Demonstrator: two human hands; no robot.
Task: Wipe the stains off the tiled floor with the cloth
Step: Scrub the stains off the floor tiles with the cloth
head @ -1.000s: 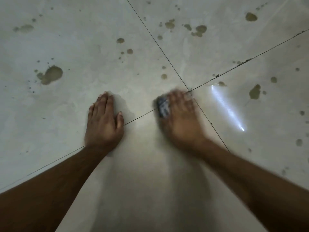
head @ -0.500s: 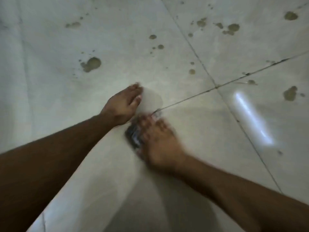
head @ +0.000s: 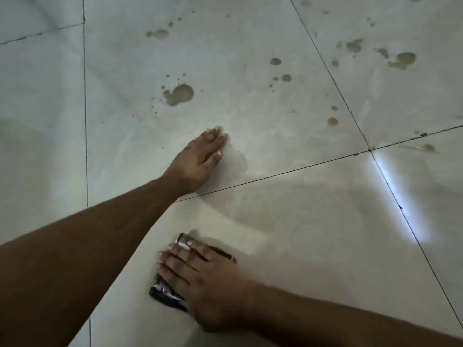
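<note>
Low in the frame, right hand [head: 210, 284] presses the cloth [head: 165, 294] flat against the tiled floor [head: 313, 234]; left hand [head: 198, 161] rests open, bracing. Upper-frame stains [head: 180, 95] remain unwiped; most work outstanding.

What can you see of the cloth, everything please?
The cloth is small and dark with pale markings, bunched flat on the tiled floor near the bottom centre. Most of it is hidden under the right hand, whose straight fingers press it down; only edges show beside and beyond the fingers. It lies on a stain-free patch of tile. Its material is unclear.
</note>
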